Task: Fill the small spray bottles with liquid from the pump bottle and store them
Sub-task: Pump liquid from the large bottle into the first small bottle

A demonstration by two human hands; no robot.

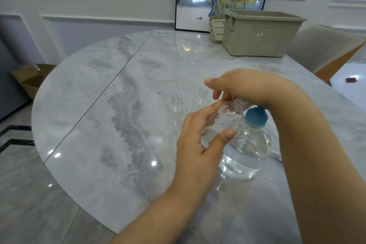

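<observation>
Left hand (200,140) grips a small clear spray bottle (221,123), fingers and thumb wrapped round its body. The bottle is tilted, long axis running from lower left up to the right, its neck pointing toward the right hand (249,89). Right hand sits on top of the neck, fingers curled down over it; whether they hold a cap or the neck itself cannot be told. The bottle looks partly filled, but glare makes that uncertain.

Pump bottle (247,148) stands upright on the tabletop (99,125), just right of and below the held bottle, blue top (255,118) close under the right wrist. Clear liquid in its lower part.

Two more small bottles stand uncapped beyond the left hand: one (176,113) to the left, the other (202,99) just beside the right fingertips. Both look empty.

A beige storage bin (261,33) sits at the far right of the tabletop, well apart from the hands, nearer the right arm.

Judgement: work at the neck of the held bottle is in hand; storing not yet begun.
</observation>
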